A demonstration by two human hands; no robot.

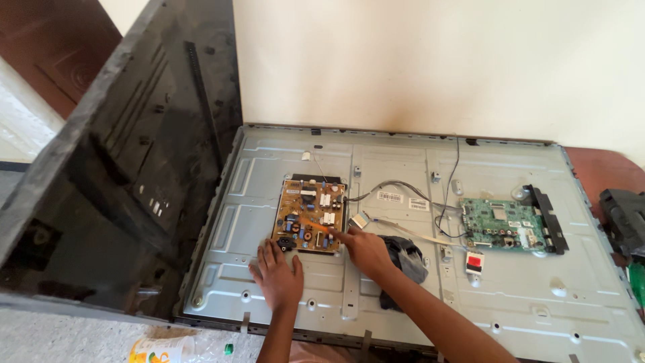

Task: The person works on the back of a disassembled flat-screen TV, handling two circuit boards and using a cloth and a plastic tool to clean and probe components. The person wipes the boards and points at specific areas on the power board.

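Observation:
A flat television lies face down, its grey metal back panel (pixel 403 296) exposed. A tan power board (pixel 310 214) sits left of centre on it. My left hand (pixel 277 277) rests flat on the panel just below that board, fingers spread and touching its lower edge. My right hand (pixel 366 250) holds a thin orange-handled tool (pixel 316 224) whose tip lies across the power board. A green main board (pixel 504 224) sits to the right, joined by black wires (pixel 449 195) and a flat ribbon cable (pixel 403 230).
The removed black back cover (pixel 127 168) leans upright at the left. A dark crumpled cloth (pixel 406 259) lies on the panel under my right forearm. A black part (pixel 621 218) sits at the right edge. A plastic bottle (pixel 168 349) lies on the floor in front.

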